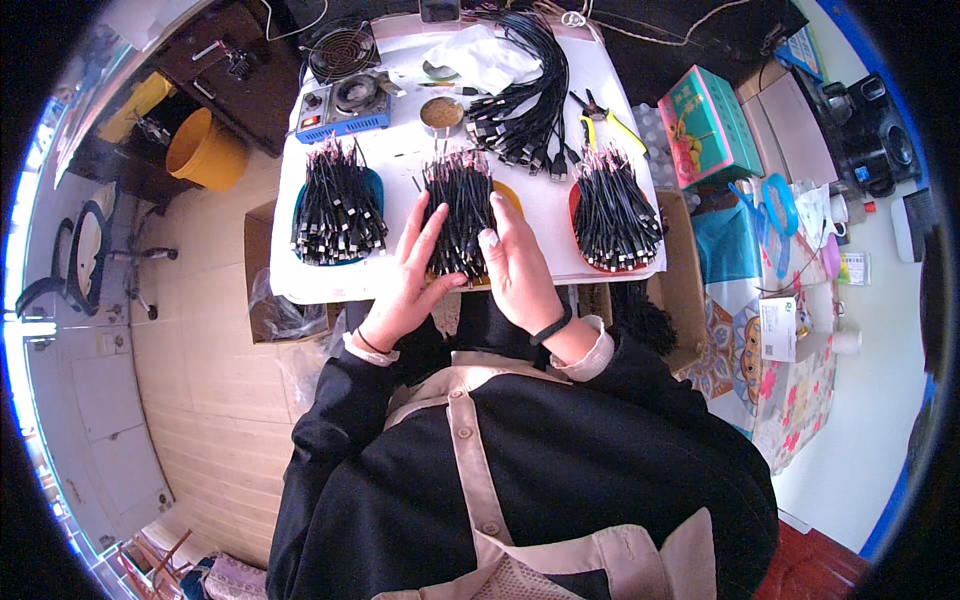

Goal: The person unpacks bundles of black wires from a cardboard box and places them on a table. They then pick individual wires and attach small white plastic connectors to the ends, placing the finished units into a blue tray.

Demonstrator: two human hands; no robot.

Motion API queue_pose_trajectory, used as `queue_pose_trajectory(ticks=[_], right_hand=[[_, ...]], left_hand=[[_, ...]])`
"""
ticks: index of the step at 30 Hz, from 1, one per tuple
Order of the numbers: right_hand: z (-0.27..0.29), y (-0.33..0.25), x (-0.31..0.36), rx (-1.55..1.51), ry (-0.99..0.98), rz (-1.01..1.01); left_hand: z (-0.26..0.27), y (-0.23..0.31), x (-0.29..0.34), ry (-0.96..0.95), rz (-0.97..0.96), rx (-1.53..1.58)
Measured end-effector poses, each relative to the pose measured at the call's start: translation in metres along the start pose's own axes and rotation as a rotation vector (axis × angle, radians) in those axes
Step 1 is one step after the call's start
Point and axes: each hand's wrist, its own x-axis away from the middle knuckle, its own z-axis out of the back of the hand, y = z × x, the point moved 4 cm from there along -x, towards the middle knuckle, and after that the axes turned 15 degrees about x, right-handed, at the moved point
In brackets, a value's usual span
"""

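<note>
A bundle of short black cables [460, 205] with metal plugs at the near end and bare pinkish wire ends at the far end lies on a yellow tray [511, 194]. My left hand [405, 290] rests against its left side, fingers stretched out and apart. From the right, my right hand [522, 280] lies along the bundle with straight fingers, so the cables sit between both palms. To the left, a similar cable bundle [338, 210] fills a teal tray [376, 188]. Another bundle [614, 212] lies on a red-orange tray [573, 222] at the right.
Farther back on the white table [405, 160] are a blue soldering station [345, 115], a round tin [441, 114], long black cables [540, 90] and yellow-handled pliers [610, 122]. Cardboard boxes [682, 270] stand beside the table. An orange bin [207, 150] is at the left.
</note>
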Motion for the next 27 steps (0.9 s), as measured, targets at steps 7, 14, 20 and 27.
queue_pose_trajectory(ticks=[7,14,20,27], right_hand=[[0.012,0.014,0.0,-0.117,-0.019,-0.083],[0.001,0.013,-0.003,-0.107,0.033,-0.045],[0.002,0.012,-0.007,-0.152,0.059,-0.077],[-0.011,0.015,-0.003,-0.263,0.062,-0.104]], left_hand=[[0.011,-0.004,-0.003,0.028,-0.06,0.188],[-0.002,-0.017,-0.011,0.12,-0.051,0.177],[0.001,-0.022,-0.008,0.307,-0.065,0.287],[-0.012,-0.032,-0.027,0.617,0.122,0.726]])
